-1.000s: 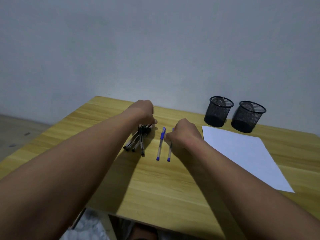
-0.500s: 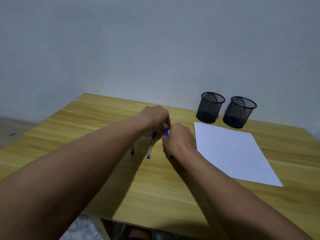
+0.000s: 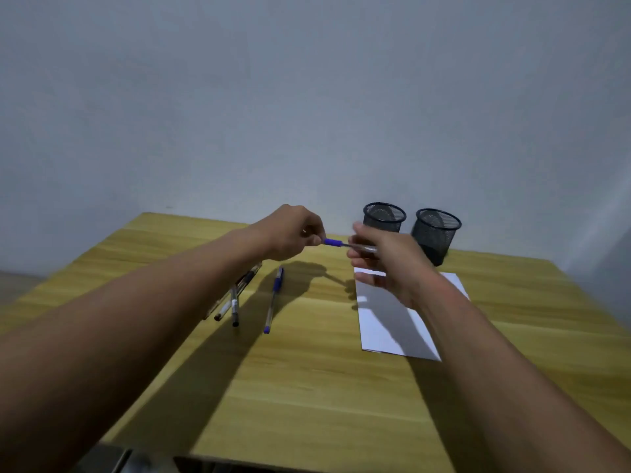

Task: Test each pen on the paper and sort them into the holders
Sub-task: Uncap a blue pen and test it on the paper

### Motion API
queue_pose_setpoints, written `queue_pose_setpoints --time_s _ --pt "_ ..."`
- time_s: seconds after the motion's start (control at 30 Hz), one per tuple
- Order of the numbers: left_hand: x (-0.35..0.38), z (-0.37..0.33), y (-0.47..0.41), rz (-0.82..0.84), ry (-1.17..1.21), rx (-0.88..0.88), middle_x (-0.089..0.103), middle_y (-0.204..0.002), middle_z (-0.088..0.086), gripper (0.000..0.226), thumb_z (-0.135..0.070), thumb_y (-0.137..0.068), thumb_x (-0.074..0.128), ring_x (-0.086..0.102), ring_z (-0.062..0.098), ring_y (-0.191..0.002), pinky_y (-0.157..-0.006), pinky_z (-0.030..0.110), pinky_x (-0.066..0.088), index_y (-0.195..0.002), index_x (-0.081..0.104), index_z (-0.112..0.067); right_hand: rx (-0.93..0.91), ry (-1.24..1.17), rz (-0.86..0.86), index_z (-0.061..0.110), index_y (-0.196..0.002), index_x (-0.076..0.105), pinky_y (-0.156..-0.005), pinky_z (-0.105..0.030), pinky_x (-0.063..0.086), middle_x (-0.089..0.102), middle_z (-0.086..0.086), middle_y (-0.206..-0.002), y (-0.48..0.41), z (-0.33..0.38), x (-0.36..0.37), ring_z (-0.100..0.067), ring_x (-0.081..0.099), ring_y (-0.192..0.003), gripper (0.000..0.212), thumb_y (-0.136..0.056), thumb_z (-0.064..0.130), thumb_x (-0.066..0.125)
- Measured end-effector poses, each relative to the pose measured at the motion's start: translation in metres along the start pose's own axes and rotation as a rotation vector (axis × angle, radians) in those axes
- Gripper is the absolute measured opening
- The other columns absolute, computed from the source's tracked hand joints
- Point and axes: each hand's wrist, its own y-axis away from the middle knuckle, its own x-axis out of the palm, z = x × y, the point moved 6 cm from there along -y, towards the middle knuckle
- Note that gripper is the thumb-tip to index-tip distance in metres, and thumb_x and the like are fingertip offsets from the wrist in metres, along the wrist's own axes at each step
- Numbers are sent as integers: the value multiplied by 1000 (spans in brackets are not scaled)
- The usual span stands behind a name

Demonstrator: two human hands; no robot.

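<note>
- The blue pen (image 3: 346, 245) is held in the air between both hands, above the far part of the table (image 3: 307, 387). Its blue end is pinched by the left hand (image 3: 290, 235), and the clear barrel is gripped by the fingers of the right hand (image 3: 389, 264).
- It is judged that the cap is being pulled off. Whether it is already loose cannot be told, because this part is blurred.
- If the pull is made with a jerk, the cap could slip from the pinch. The far table edge lies near, at 12 o'clock of the hands, so the cap could be lost behind it.
- The paper (image 3: 379, 319) lies at 5 o'clock of the pen, partly under the right forearm. It is not fixed, so it could be dragged when the hand is lowered to write.
- The left holder (image 3: 384, 218) and the right holder (image 3: 436, 233) stand at 12 to 2 o'clock of the right hand, near its knuckles. They are light mesh cups and could be tipped by a wide swing.
- The second blue pen (image 3: 273, 298) and the black pens (image 3: 235, 298) lie at 6 to 7 o'clock of the left hand, beside its forearm. They could be swept to the left edge at 9 o'clock.
- Open room is seen at 6 o'clock, on the bare wood between the forearms.
</note>
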Motion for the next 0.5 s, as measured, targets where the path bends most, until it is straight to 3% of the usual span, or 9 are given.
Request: queue_pose_setpoints --time_s 0.07,0.1,0.2,0.27,0.37,0.5 --pt "-4 -14 1 -35 77 0 69 -95 -5 15 -21 -97 62 62 12 -90 -74 22 45 -107 72 -17 32 -262 46 9 -95 75 -67 -27 62 70 -4 -75 4 7 -13 -13 67 -71 41 -89 50 73" --pt "-5 -20 1 -56 145 -5 70 -92 -4 14 -21 -96 63 63 12 -86 -72 23 47 -106 73 -17 4 -347 39 9 -95 74 -66 -26 62 69 -3 -75 5 10 -18 -13 67 -71 38 -89 46 75" --pt "-2 -42 -1 -118 417 -22 70 -83 0 13 -16 -95 65 66 16 -78 -71 31 60 -102 75 -13 -136 -332 -52 8 -93 71 -61 -21 61 66 -6 -80 8 15 -30 -12 65 -69 13 -94 20 75" --pt "2 -55 -2 -177 581 -28 70 -81 2 12 -12 -94 66 66 15 -78 -74 33 62 -100 76 -9 -192 -334 -93 6 -90 70 -63 -21 62 66 -9 -78 11 18 -36 -13 65 -68 8 -96 11 70" --pt "11 -64 -1 -246 847 -79 72 -87 7 16 -4 -88 72 69 17 -80 -81 36 61 -103 74 -2 -228 -424 -134 1 -86 68 -69 -22 63 66 -11 -75 14 21 -49 -13 66 -66 11 -96 5 69" --pt "21 -70 0 -273 978 -126 73 -91 17 17 2 -86 72 70 22 -79 -81 31 61 -103 74 4 -235 -425 -103 -1 -92 71 -71 -22 64 69 -12 -77 14 16 -60 -15 69 -68 9 -95 7 71"
